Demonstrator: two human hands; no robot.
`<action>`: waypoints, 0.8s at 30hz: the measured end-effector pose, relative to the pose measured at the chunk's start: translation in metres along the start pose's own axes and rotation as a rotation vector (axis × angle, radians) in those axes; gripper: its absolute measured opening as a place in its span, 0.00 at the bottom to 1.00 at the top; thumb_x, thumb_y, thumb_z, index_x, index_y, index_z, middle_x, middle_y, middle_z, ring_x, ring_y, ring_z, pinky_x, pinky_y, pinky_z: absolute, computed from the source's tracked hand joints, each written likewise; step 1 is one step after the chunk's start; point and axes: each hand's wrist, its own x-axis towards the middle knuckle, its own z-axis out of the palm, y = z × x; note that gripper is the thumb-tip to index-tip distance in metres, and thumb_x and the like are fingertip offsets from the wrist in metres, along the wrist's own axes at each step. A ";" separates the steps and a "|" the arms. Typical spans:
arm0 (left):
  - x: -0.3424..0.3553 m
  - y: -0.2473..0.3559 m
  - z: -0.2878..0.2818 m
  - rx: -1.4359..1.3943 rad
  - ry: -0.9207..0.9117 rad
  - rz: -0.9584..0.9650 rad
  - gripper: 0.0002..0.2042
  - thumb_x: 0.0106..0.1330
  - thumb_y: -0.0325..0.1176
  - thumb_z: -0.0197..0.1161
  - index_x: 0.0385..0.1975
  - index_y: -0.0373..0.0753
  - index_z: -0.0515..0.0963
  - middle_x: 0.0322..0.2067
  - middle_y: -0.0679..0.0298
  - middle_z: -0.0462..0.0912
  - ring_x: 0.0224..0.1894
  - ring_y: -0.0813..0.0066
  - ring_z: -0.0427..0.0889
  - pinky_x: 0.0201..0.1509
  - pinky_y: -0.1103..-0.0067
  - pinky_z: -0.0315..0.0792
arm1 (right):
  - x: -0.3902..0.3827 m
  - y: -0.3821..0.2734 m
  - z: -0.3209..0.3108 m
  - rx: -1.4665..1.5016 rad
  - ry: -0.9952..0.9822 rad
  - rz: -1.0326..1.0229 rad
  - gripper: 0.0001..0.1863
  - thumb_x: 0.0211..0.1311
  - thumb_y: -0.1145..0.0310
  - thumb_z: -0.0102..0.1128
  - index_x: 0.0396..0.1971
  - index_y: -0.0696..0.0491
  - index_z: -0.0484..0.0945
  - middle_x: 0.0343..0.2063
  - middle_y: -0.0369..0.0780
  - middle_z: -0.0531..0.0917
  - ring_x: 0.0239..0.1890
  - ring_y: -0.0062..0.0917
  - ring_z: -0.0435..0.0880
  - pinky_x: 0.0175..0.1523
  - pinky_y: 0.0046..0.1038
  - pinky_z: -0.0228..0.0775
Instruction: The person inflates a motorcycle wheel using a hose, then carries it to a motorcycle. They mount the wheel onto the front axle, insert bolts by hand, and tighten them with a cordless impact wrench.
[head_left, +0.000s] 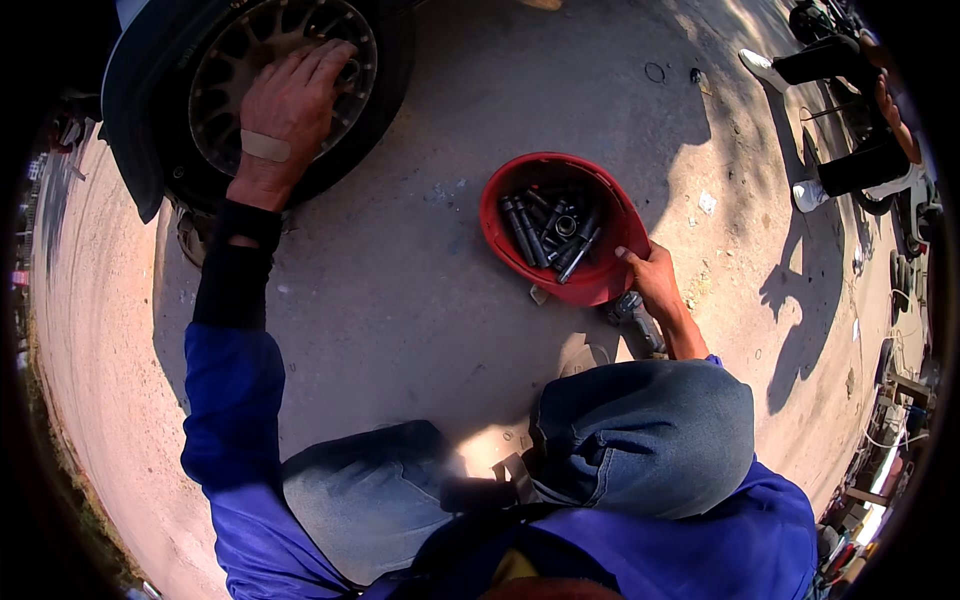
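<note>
My left hand (290,100), with a bandage strip near the wrist, lies over the spokes of a car wheel (205,95) at the upper left. Its fingers are bent together against the wheel face, and whatever lies under the fingertips is hidden. My right hand (655,280) grips the rim of an upturned red hard hat (615,280), thumb over the edge. Inside the hat lie several dark, cylindrical metal pieces (540,225) resembling sockets or bolts, one with its round end facing up. Beside my right wrist is a dark power tool (637,322), partly hidden.
My bent knees (640,435) are close below the hat. To the right sits another person, showing dark trousers (825,60) and white shoes (762,70). Assorted tools and parts (885,470) line the right edge. Concrete ground (400,290) spreads between wheel and hat.
</note>
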 end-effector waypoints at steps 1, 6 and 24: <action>0.000 0.003 -0.006 -0.060 0.043 0.029 0.22 0.63 0.27 0.69 0.59 0.43 0.78 0.53 0.61 0.86 0.55 0.64 0.85 0.56 0.70 0.79 | -0.004 -0.010 0.001 0.069 0.001 0.033 0.15 0.68 0.71 0.66 0.50 0.62 0.82 0.33 0.39 0.88 0.28 0.21 0.84 0.35 0.24 0.76; -0.001 0.092 -0.029 -0.428 -0.064 0.052 0.14 0.66 0.31 0.71 0.50 0.39 0.79 0.44 0.55 0.87 0.45 0.60 0.87 0.44 0.70 0.80 | 0.000 -0.015 0.002 -0.214 -0.054 0.052 0.13 0.66 0.71 0.67 0.47 0.62 0.84 0.33 0.39 0.88 0.31 0.22 0.86 0.37 0.27 0.78; -0.018 0.172 0.026 -1.395 -0.964 -0.579 0.14 0.75 0.41 0.63 0.44 0.33 0.77 0.29 0.63 0.80 0.30 0.73 0.79 0.35 0.73 0.74 | 0.000 -0.003 0.014 -0.066 0.047 -0.031 0.12 0.61 0.73 0.66 0.42 0.62 0.86 0.31 0.40 0.89 0.32 0.24 0.86 0.41 0.28 0.79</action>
